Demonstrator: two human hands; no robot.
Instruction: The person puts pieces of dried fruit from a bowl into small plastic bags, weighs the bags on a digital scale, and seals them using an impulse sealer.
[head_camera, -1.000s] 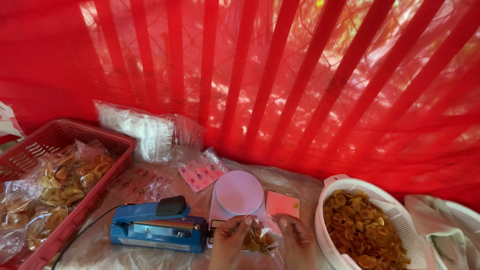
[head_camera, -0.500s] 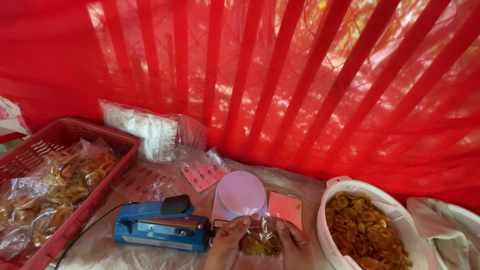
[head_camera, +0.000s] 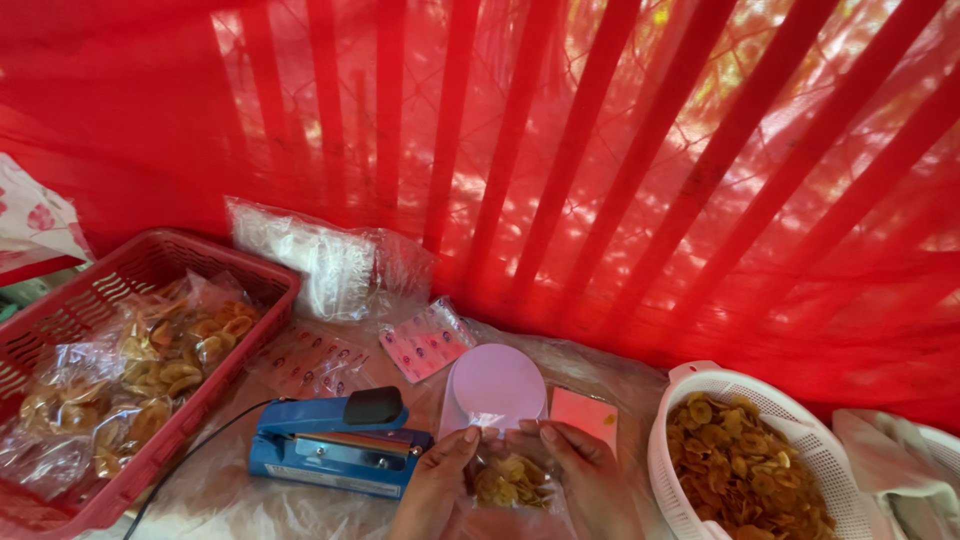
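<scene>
My left hand (head_camera: 435, 487) and my right hand (head_camera: 588, 476) hold the top of a clear plastic bag of golden chips (head_camera: 505, 482) between them, at the bottom middle of the view. The fingertips of both hands pinch the bag's open edge. Just behind the bag stands a small round scale with a pale pink top (head_camera: 494, 388). A blue heat sealer with a black knob (head_camera: 335, 448) lies right beside my left hand.
A red basket (head_camera: 150, 265) at the left holds several sealed bags of chips. A white colander (head_camera: 690, 385) full of loose chips stands at the right. Packs of clear bags (head_camera: 325, 265) and label sheets (head_camera: 425, 340) lie behind. A red striped net hangs as backdrop.
The view has tilted down slightly, so my hands and the chip bag show a little more. Both hands stay on the bag's top edge.
</scene>
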